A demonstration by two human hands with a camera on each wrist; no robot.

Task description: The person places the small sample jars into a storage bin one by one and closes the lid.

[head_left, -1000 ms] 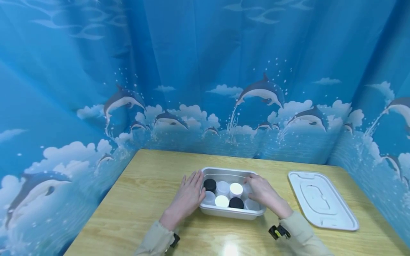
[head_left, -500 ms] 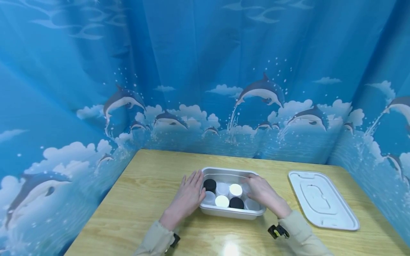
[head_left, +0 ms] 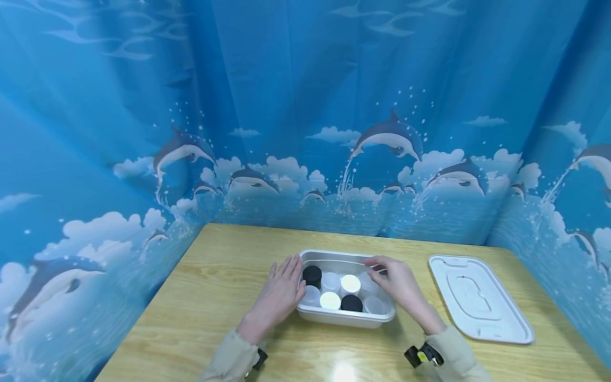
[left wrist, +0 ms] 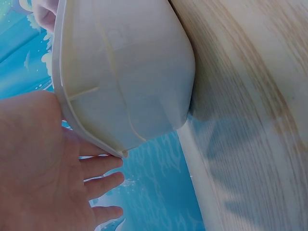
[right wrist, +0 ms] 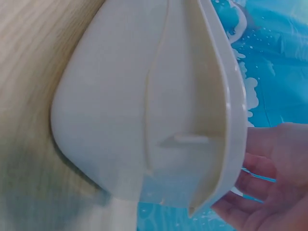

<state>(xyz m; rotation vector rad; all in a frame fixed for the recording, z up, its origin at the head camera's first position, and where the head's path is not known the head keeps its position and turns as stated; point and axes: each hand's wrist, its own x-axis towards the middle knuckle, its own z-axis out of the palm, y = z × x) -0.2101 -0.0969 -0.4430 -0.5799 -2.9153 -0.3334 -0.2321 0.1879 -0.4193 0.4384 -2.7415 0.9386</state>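
Observation:
A white plastic tub [head_left: 341, 320] stands on the table, holding several round-lidded jars in two rows. Among them are a black lid [head_left: 312, 275] at back left, another black lid [head_left: 351, 303] in front, bright white lids [head_left: 350, 285], and translucent lids [head_left: 374, 305]. My left hand [head_left: 277, 294] lies with straight fingers along the tub's left rim, its thumb over the edge. At the right rim my right hand [head_left: 400, 281] hovers above the back-right translucent jar [head_left: 366, 282], fingers loosely bent with nothing visible in them. Both wrist views show the tub's outer wall [left wrist: 130, 72].
The tub's white lid [head_left: 479, 297] lies flat on the wooden table [head_left: 205, 297], right of the tub. A blue dolphin-print curtain [head_left: 296, 116] hangs behind the table and along both sides.
My right hand has lifted out of the tub's back-right corner and drawn slightly right, off the translucent jar there. My left hand has stayed on the left rim.

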